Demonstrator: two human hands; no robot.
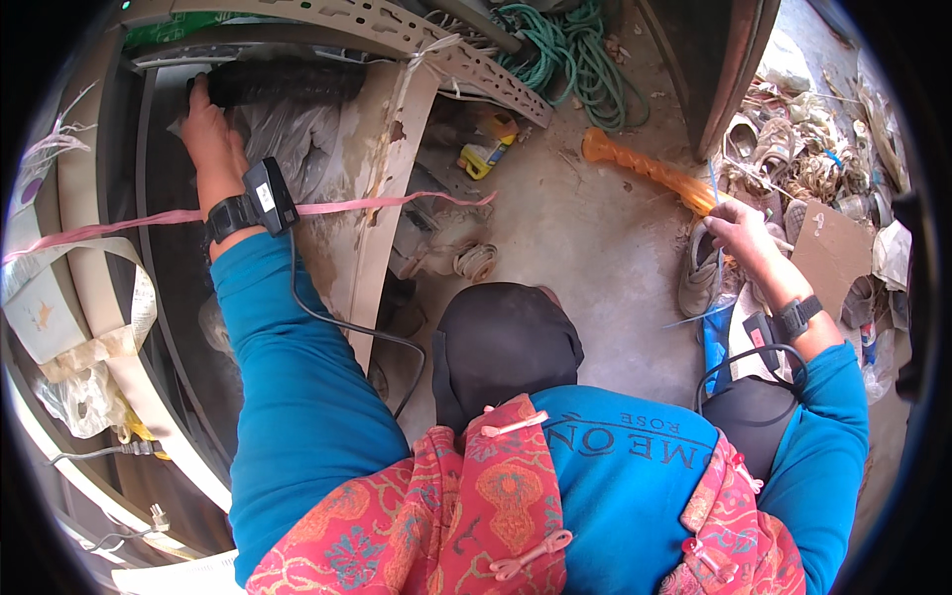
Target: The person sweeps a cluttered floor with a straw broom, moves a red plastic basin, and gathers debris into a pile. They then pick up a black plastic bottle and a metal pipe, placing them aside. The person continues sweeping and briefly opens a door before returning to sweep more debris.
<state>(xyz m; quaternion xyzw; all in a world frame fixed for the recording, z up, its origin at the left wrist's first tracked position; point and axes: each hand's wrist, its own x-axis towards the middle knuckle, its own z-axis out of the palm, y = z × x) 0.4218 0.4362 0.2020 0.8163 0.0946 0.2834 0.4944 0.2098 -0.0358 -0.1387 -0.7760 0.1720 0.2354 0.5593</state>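
My left hand (213,134) reaches into a metal shelf unit on the left, at the end of a long black ribbed object (290,80). Its fingers are partly hidden, so whether they grip that object cannot be told. Grey plastic bags (294,137) lie just beside it on the shelf. On the right, my right hand (744,227) pinches the near end of a long orange translucent plastic piece (647,171) with a twisted shaft and a rounded far end. A thin blue strip (714,186) runs close by the fingers.
A perforated metal angle bar (476,67) spans above the shelf. Pink ribbon (357,204) crosses under my left wrist. Green rope (595,74) lies coiled on the concrete floor (565,216), near a yellow bottle (483,152). Old shoes (777,141) and cardboard (833,249) are heaped at right.
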